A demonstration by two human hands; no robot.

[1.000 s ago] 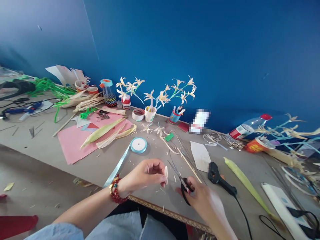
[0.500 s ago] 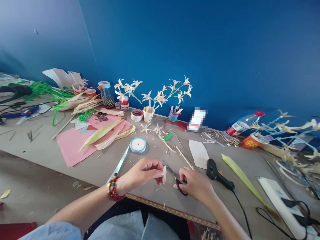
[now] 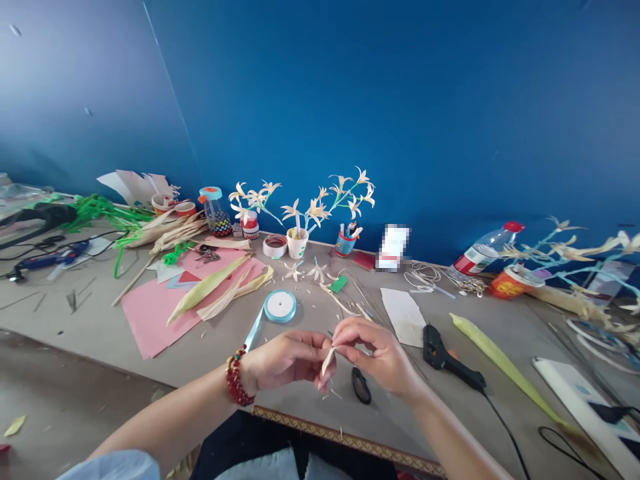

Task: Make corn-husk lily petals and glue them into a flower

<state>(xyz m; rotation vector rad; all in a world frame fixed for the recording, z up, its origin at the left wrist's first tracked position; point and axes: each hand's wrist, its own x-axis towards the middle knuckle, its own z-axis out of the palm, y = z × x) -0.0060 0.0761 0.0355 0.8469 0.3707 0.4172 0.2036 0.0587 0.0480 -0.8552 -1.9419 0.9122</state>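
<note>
Between my two hands, over the table's front edge, is a small pale husk piece. My left hand pinches it from the left, its wrist wearing red beads. The fingertips of my right hand are closed on the upper end of the same piece. Black-handled scissors lie on the table just below my right hand, which partly hides them. A roll of light blue ribbon sits beyond my left hand, its loose end running down behind the wrist.
A black glue gun, a green husk and a white power strip lie at right. Pink paper with husks is at left. Husk flowers in a paper cup stand near the blue wall, beside a pen holder.
My right hand has let go of the scissors, which now rest on the table, and has moved left to grip the husk piece. The camera view has shifted slightly.
</note>
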